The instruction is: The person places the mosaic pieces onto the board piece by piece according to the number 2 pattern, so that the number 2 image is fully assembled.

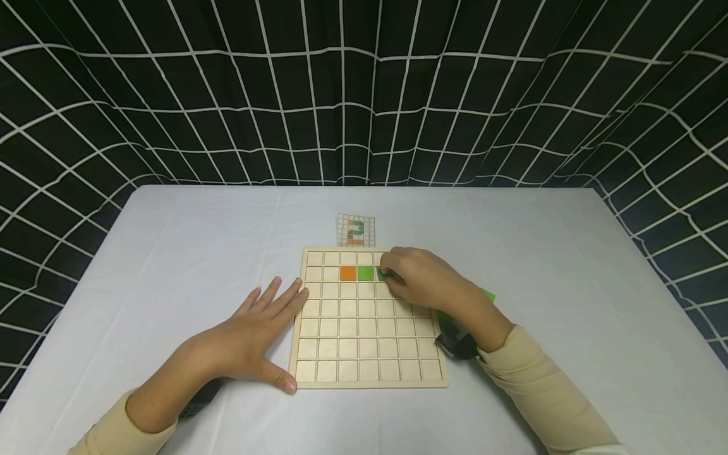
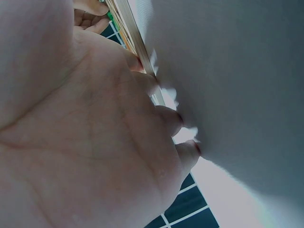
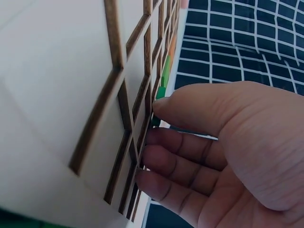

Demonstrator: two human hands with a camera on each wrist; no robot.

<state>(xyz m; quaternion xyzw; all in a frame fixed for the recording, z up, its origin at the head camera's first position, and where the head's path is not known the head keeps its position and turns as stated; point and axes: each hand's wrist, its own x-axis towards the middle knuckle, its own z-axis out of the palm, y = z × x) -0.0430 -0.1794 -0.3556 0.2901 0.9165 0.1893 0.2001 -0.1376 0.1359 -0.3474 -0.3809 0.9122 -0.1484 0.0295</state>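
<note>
A dark green tile (image 1: 382, 274) lies at the fifth square from the board's left edge, in the second row from its far edge. The right hand (image 1: 419, 276) pinches it between thumb and curled fingertips. Beside it in that row sit a light green tile (image 1: 366, 273) and, further left, an orange tile (image 1: 348, 273). The left hand (image 1: 250, 335) is spread wide, holding nothing, fingertips and thumb touching the left edge of the gridded board (image 1: 366, 327). A patterned card (image 1: 356, 230) lies at the board's far edge. Green pieces (image 1: 489, 295), partly hidden by the right forearm, lie beyond its right edge. Past the white tabletop's (image 1: 227, 227) far edge hangs a dark, white-lined curtain (image 1: 352, 82).
</note>
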